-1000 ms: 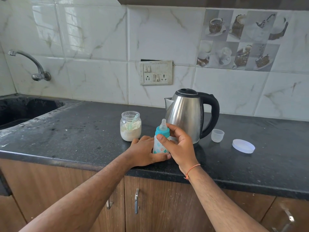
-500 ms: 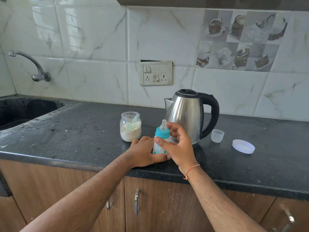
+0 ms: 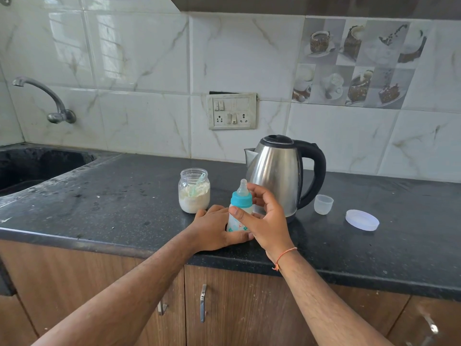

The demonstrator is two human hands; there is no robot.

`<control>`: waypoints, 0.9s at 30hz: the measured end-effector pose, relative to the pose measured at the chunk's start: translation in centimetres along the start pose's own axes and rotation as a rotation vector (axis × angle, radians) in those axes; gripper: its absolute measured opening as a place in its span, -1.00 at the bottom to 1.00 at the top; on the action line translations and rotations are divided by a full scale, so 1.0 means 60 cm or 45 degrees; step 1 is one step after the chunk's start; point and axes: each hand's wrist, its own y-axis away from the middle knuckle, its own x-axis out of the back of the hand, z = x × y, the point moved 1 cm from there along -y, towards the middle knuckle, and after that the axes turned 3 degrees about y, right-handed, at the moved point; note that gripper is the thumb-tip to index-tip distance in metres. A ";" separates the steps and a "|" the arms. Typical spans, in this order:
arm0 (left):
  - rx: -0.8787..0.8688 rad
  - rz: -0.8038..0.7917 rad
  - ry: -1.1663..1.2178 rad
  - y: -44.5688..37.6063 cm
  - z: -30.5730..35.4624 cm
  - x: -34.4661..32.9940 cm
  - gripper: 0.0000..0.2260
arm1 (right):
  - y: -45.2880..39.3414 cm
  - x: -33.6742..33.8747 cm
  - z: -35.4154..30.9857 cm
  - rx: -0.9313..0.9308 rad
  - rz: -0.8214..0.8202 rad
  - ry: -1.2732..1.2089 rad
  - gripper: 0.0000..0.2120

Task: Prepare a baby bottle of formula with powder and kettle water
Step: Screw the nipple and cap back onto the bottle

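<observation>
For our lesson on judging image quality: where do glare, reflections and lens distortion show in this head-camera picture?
Head view: window glare sits on the glossy wall tiles at upper left; the steel kettle carries bright streaks and reflections; the wide lens bows the worktop edge and tilts the tile lines near the sides; light is soft daylight with faint shadows; the baby bottle looks sharp.

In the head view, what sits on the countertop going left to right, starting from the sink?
sink → powder jar → baby bottle held by both hands → kettle → small clear cup → white lid
</observation>
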 end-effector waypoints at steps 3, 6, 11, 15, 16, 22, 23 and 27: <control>0.000 -0.002 0.005 0.001 0.002 0.001 -0.45 | 0.000 -0.001 0.000 -0.012 -0.001 0.014 -0.48; 0.005 -0.002 0.013 0.001 0.004 0.002 -0.46 | 0.001 -0.001 -0.002 -0.037 -0.029 -0.042 -0.47; 0.000 -0.010 0.018 0.002 0.003 0.001 -0.47 | 0.003 -0.001 -0.004 -0.014 -0.021 -0.036 -0.54; -0.007 -0.011 0.026 0.002 0.001 0.001 -0.55 | 0.002 0.000 -0.001 -0.018 -0.040 -0.080 -0.65; -0.007 -0.013 0.026 0.001 0.000 0.001 -0.56 | 0.002 -0.001 -0.001 -0.021 -0.043 -0.087 -0.67; -0.018 -0.007 0.018 0.000 -0.002 -0.001 -0.53 | 0.000 -0.003 0.002 -0.048 -0.006 -0.062 -0.67; -0.016 -0.005 0.018 0.001 -0.001 0.000 -0.51 | 0.000 -0.003 0.002 -0.052 -0.002 -0.054 -0.65; -0.005 0.001 0.010 0.002 0.001 0.001 -0.45 | 0.000 -0.002 0.001 -0.063 0.003 -0.018 -0.57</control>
